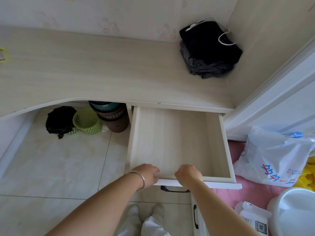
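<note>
A pale wood-grain desk [102, 68] runs along a wall [85, 12] papered with faint pink flowers (the desk's front edge curves inward at the left). Below it, glossy cream floor tiles [59, 167] catch soft daylight. A white moulded frame [276, 92] rises beside the desk's right corner.

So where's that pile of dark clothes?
Head view, upper right: the dark clothes lie on the desktop, in its right corner, beyond the open drawer.

We've got folded dark clothes [209, 50] up at one o'clock on the tabletop [102, 68], a green basket [88, 121] at nine, a white plastic bag [272, 159] at four.
</note>
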